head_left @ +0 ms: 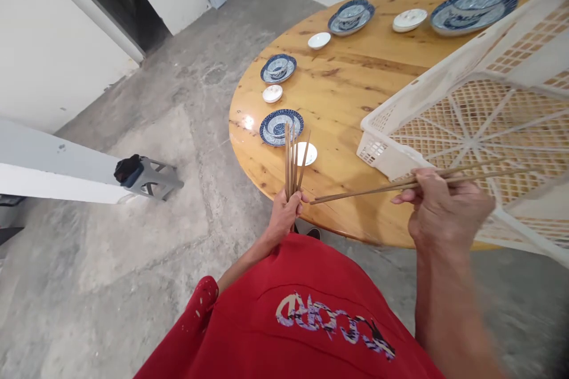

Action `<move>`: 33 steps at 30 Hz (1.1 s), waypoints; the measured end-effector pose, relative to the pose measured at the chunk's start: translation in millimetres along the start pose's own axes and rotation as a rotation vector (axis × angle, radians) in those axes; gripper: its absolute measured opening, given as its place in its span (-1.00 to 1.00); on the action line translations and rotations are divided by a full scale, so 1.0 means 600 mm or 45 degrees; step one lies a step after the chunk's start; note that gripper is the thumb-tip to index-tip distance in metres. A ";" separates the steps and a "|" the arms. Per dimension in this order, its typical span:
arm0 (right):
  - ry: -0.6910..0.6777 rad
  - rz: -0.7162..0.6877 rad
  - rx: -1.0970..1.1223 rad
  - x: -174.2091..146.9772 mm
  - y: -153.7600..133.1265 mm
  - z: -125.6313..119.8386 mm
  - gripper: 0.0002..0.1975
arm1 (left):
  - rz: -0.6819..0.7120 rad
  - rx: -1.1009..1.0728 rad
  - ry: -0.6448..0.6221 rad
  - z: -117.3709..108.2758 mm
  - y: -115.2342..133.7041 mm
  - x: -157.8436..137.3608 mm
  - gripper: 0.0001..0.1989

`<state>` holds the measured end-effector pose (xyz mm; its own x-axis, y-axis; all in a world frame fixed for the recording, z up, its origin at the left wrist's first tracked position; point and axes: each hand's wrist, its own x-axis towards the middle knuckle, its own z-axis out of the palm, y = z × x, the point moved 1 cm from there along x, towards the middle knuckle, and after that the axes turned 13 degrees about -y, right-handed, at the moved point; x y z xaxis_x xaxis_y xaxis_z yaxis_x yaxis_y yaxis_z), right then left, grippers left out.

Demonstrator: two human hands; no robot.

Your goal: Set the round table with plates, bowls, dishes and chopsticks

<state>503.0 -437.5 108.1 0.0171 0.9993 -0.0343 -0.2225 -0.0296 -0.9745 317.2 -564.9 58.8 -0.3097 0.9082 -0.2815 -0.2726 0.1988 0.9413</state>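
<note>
My left hand (284,212) is closed round a bundle of several wooden chopsticks (291,160), held upright near the table's front edge. Between finger and thumb, my right hand (442,207) grips a pair of chopsticks (360,192) lying level, their left ends close to my left hand. Behind the bundle are a blue-and-white plate with a bowl on it (270,134) and a small white dish (311,155), partly hidden by the chopsticks. My right hand is in front of a white plastic basket (391,157).
The round wooden table (338,89) carries more blue plates with bowls (265,75) and small white dishes (319,41) along its far and left rim. The basket covers its right side. A grey stool (155,177) with a dark item on top stands on the concrete floor by a pillar.
</note>
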 end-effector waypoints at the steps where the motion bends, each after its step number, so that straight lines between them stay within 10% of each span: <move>1: 0.035 -0.006 0.007 0.001 -0.006 -0.004 -0.83 | -0.022 -0.054 -0.021 0.004 0.004 0.002 -0.68; 11: 0.174 -0.032 0.032 0.009 0.007 0.022 -0.82 | 0.009 -0.155 -0.285 -0.019 0.052 0.030 -0.52; 22: 0.086 0.123 0.089 0.000 0.047 0.152 -0.77 | -0.009 -0.101 -0.246 -0.130 0.072 0.059 -0.60; 33: -0.090 0.197 0.060 0.006 0.080 0.183 -0.58 | -0.023 0.122 -0.241 -0.182 0.081 0.057 -0.68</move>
<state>385.2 -432.8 85.6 -0.0893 0.9822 -0.1655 -0.2624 -0.1834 -0.9474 193.8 -564.7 74.7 -0.1261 0.9553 -0.2674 -0.1861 0.2420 0.9523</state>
